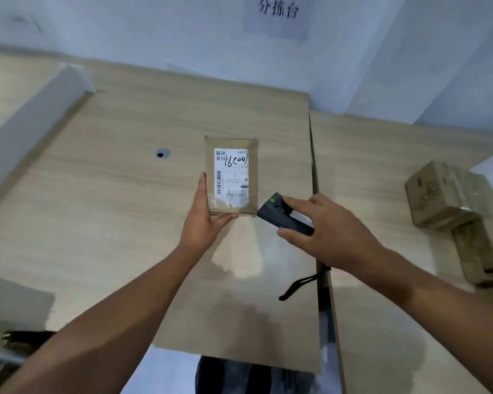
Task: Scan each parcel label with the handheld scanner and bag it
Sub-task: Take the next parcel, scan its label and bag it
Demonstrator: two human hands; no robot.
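**A:** Left hand first. Its fingers run straight up the left edge of the parcel, and the thumb is hooked along the near edge. So the near-left corner is clasped.

**B:** And the right hand?

**A:** Fingers closed round the scanner, forefinger along the top, thumb under the near side. Its nose points at the parcel's near-right corner, just beside it. Touching or not, I can't tell.

**B:** So where are we in the job?

**A:** I'd call this the scan itself. The label faces up, just beyond the left thumb and ahead-left of the scanner's nose. Its barcode strip is on the side nearest the left fingers. No beam shows, so whether it has been read I can't say.

**B:** Bagging?

**A:** Not begun, by the look of it. The parcel is bare, out over the table, and whether it lies flat or is lifted a touch I can't tell. I can't pick out a bag anywhere.

**B:** More to come?

**A:** A pile of brown parcels sits well to the right of the right hand. I'd judge most of the work is left.

**B:** Anything loose?

**A:** The scanner's black strap dangles behind the right wrist, toward the person.
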